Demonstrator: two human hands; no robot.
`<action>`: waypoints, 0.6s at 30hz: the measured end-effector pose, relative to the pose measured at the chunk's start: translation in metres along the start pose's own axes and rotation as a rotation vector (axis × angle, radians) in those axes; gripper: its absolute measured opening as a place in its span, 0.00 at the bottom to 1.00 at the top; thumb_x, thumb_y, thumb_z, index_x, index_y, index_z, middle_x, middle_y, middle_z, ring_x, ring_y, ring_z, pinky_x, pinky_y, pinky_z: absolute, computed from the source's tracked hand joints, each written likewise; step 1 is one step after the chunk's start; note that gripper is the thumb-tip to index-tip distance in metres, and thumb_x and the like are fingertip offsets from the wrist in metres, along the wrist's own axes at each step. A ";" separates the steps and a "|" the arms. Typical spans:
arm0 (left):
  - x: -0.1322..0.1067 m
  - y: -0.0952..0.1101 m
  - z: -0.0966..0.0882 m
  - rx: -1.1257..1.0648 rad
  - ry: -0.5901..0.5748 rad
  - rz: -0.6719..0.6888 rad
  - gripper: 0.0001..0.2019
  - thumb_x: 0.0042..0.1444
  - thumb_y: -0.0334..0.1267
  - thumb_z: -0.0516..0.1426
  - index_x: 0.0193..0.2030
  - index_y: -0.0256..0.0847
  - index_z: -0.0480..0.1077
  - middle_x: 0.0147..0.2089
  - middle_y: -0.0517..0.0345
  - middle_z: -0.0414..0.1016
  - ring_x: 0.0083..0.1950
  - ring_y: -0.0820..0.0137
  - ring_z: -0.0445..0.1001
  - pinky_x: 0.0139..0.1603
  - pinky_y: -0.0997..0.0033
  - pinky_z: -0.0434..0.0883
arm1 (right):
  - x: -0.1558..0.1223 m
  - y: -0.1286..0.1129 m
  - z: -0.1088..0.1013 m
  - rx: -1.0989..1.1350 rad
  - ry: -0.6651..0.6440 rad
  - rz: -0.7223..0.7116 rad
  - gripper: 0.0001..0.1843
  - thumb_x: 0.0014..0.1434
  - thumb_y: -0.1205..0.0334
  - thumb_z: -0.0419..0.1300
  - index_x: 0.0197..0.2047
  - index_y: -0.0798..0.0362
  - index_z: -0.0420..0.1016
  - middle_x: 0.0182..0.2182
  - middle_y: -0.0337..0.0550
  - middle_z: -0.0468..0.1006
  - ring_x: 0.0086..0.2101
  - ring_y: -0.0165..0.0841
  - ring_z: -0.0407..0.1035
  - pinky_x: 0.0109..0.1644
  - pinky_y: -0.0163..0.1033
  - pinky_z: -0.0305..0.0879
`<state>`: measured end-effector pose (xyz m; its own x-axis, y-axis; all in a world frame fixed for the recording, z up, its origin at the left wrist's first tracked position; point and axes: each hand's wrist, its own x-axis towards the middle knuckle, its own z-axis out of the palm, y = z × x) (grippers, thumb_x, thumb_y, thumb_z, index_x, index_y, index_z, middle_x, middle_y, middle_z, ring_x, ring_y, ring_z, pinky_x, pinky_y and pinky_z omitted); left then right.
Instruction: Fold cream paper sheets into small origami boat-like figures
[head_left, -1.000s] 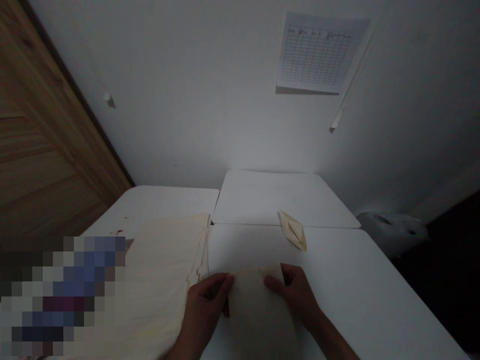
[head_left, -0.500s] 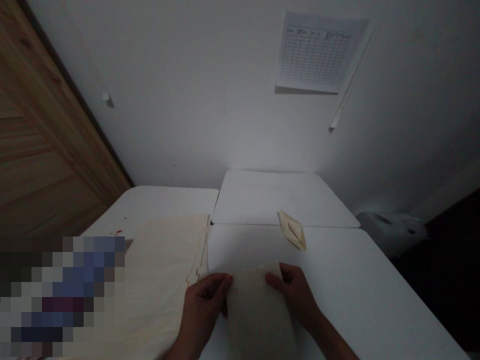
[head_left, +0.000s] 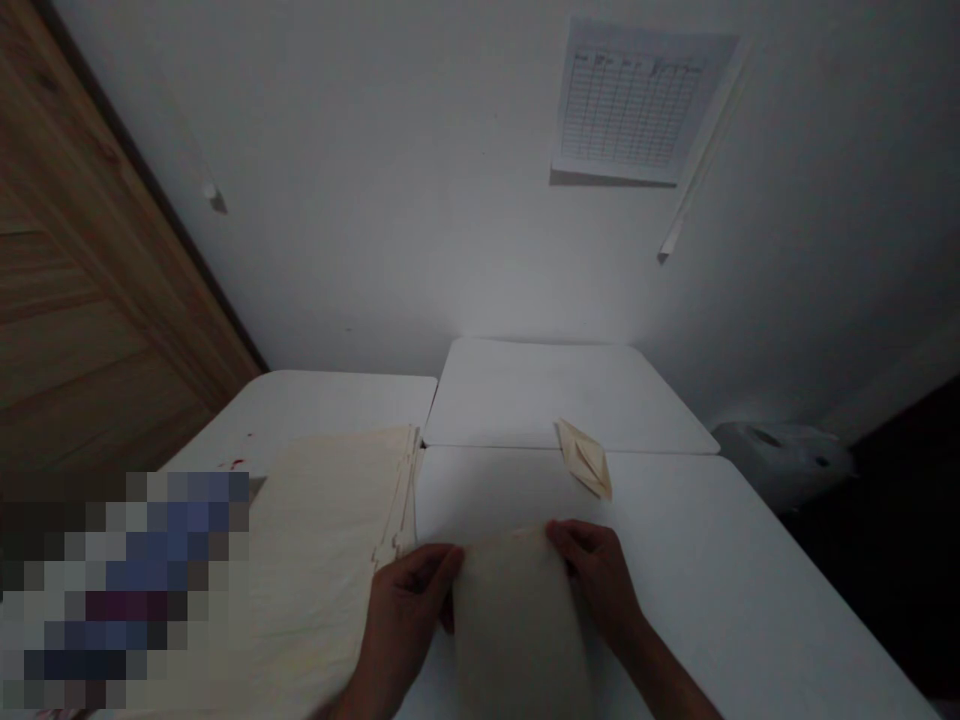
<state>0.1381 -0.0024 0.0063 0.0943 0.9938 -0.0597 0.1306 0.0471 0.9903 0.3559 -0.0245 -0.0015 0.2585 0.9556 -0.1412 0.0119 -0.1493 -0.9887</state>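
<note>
A cream sheet of paper [head_left: 517,625] lies curved on the white table [head_left: 712,580] right in front of me. My left hand [head_left: 405,610] pinches its far left corner, thumb on top. My right hand [head_left: 596,575] grips the far right corner with fingers curled over the edge. A stack of the same cream sheets [head_left: 330,550] lies to the left, touching my left hand's side. A small folded paper boat [head_left: 586,458] rests farther back on the table, apart from both hands.
A second white table [head_left: 555,390] and a third [head_left: 315,400] stand against the wall. A wooden door [head_left: 82,280] is at the left. A printed chart [head_left: 637,105] hangs on the wall. A white object [head_left: 787,460] sits low at the right.
My right hand has slid a little up and right along the sheet's far edge, to its corner. The left hand and the sheet have barely moved.
</note>
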 end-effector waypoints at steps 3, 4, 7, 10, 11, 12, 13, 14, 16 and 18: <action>0.001 -0.002 0.000 -0.005 0.008 -0.010 0.16 0.52 0.50 0.59 0.29 0.37 0.77 0.16 0.61 0.70 0.15 0.73 0.68 0.16 0.78 0.66 | 0.001 0.002 0.000 0.017 0.012 -0.023 0.24 0.49 0.41 0.63 0.27 0.56 0.79 0.20 0.40 0.71 0.22 0.31 0.61 0.26 0.35 0.57; 0.001 -0.002 0.000 -0.007 0.011 -0.010 0.16 0.51 0.50 0.60 0.29 0.37 0.76 0.16 0.61 0.70 0.15 0.73 0.68 0.16 0.78 0.66 | 0.002 0.003 0.000 0.023 0.014 -0.026 0.23 0.49 0.42 0.63 0.28 0.56 0.79 0.21 0.40 0.72 0.23 0.30 0.62 0.27 0.35 0.58; 0.000 0.000 0.000 -0.030 0.005 -0.008 0.16 0.51 0.50 0.60 0.28 0.37 0.75 0.16 0.62 0.69 0.15 0.73 0.67 0.15 0.78 0.66 | 0.002 0.003 0.000 0.059 0.017 -0.030 0.21 0.48 0.44 0.65 0.30 0.56 0.79 0.23 0.40 0.73 0.24 0.30 0.63 0.28 0.34 0.59; 0.000 0.004 0.001 -0.048 -0.013 -0.009 0.16 0.50 0.50 0.61 0.27 0.37 0.75 0.16 0.62 0.69 0.15 0.74 0.66 0.15 0.79 0.65 | 0.000 0.001 0.002 0.143 -0.087 0.012 0.22 0.49 0.45 0.66 0.38 0.55 0.78 0.25 0.39 0.74 0.25 0.30 0.65 0.29 0.34 0.60; 0.000 0.004 0.001 -0.051 -0.021 -0.012 0.16 0.50 0.49 0.61 0.27 0.37 0.75 0.16 0.62 0.69 0.15 0.74 0.66 0.15 0.79 0.65 | -0.002 0.000 0.003 0.169 -0.145 0.038 0.23 0.48 0.45 0.66 0.40 0.55 0.77 0.25 0.39 0.74 0.25 0.30 0.65 0.29 0.34 0.61; -0.001 0.005 0.002 -0.056 -0.028 -0.019 0.16 0.50 0.49 0.61 0.27 0.37 0.75 0.16 0.62 0.69 0.15 0.74 0.66 0.15 0.79 0.65 | -0.003 0.000 0.003 0.182 -0.201 0.063 0.23 0.48 0.46 0.67 0.39 0.56 0.77 0.26 0.40 0.74 0.24 0.30 0.66 0.28 0.34 0.61; -0.001 0.006 0.002 -0.061 -0.036 -0.030 0.16 0.50 0.49 0.61 0.27 0.36 0.75 0.17 0.62 0.69 0.15 0.74 0.67 0.15 0.79 0.65 | -0.004 0.000 0.004 0.181 -0.238 0.081 0.22 0.48 0.46 0.67 0.37 0.57 0.77 0.25 0.40 0.74 0.24 0.30 0.66 0.28 0.34 0.61; -0.001 0.007 0.003 -0.065 -0.045 -0.040 0.16 0.50 0.50 0.61 0.27 0.36 0.75 0.16 0.62 0.69 0.15 0.74 0.67 0.15 0.78 0.65 | -0.005 0.000 0.004 0.165 -0.254 0.091 0.22 0.47 0.46 0.67 0.33 0.58 0.77 0.24 0.41 0.74 0.23 0.30 0.66 0.27 0.34 0.61; -0.001 0.007 0.003 -0.062 -0.056 -0.062 0.17 0.49 0.51 0.60 0.28 0.36 0.75 0.15 0.62 0.69 0.14 0.73 0.67 0.14 0.77 0.65 | -0.005 0.001 0.004 0.114 -0.242 0.090 0.22 0.48 0.44 0.66 0.28 0.58 0.75 0.23 0.42 0.74 0.22 0.30 0.65 0.26 0.34 0.60; 0.000 0.007 0.004 -0.040 -0.060 -0.081 0.18 0.49 0.51 0.60 0.28 0.36 0.75 0.15 0.62 0.69 0.14 0.73 0.66 0.14 0.77 0.65 | -0.003 0.002 0.003 0.057 -0.202 0.072 0.22 0.49 0.44 0.65 0.27 0.58 0.75 0.22 0.41 0.73 0.22 0.30 0.65 0.25 0.34 0.59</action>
<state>0.1425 -0.0027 0.0123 0.1438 0.9788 -0.1457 0.1006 0.1320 0.9861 0.3526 -0.0268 -0.0035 0.0580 0.9754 -0.2128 -0.0556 -0.2097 -0.9762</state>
